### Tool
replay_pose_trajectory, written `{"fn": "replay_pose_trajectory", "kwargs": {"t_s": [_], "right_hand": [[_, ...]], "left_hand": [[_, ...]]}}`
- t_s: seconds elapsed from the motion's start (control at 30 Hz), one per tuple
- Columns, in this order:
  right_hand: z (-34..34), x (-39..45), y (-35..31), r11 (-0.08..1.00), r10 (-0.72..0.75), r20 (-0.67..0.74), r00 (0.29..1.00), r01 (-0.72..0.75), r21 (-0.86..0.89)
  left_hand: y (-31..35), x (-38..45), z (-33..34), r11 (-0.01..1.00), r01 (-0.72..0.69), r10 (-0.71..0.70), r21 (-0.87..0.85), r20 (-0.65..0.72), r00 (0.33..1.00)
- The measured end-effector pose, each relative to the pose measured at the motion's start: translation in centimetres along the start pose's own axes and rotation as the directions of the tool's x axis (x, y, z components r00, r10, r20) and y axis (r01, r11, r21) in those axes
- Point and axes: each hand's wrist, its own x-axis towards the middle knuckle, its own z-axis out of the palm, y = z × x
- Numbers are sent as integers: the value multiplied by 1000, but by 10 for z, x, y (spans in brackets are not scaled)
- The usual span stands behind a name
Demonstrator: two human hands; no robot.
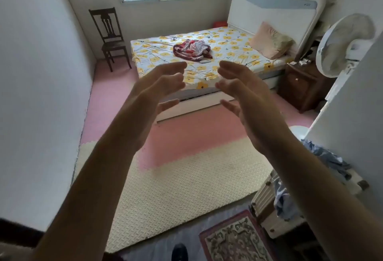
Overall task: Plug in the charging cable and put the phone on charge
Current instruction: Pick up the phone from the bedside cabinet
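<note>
Both my arms are stretched out in front of me at chest height. My left hand (159, 88) and my right hand (240, 88) face each other, palms inward, fingers apart, holding nothing. Far beyond them a small pale flat object, probably the phone (205, 61), lies on the flowered bed sheet (232, 53) beside a crumpled red cloth (191, 49). A thin cable-like line (175, 38) lies on the sheet near the far edge; I cannot tell if it is the charger. No socket shows clearly.
A dark wooden chair (109, 37) stands by the left wall under the window. A brown nightstand (300, 86) and a white standing fan (344, 47) are right of the bed. A suitcase with blue clothes (290, 194) sits at my right. Pink and cream floor mats (182, 182) lie ahead.
</note>
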Motion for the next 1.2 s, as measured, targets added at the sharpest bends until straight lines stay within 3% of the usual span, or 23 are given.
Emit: {"fn": "replay_pose_trajectory", "kwargs": {"t_s": [0.3,0.63,0.93,1.2], "right_hand": [[34,127,-15,993,-97,-105,990,88,-82],[25,223,-2,993,-95,-252,963,75,-91],[-20,305,36,997,-78,-312,947,65,-51],[-107,403,67,997,-69,-371,926,56,-44]], "left_hand": [[10,131,-48,998,-57,60,-39,94,994],[-13,253,-54,990,-72,96,-119,207,974],[-39,354,-24,988,-77,114,-137,286,951],[-53,479,48,986,-69,117,-152,330,937]]}}
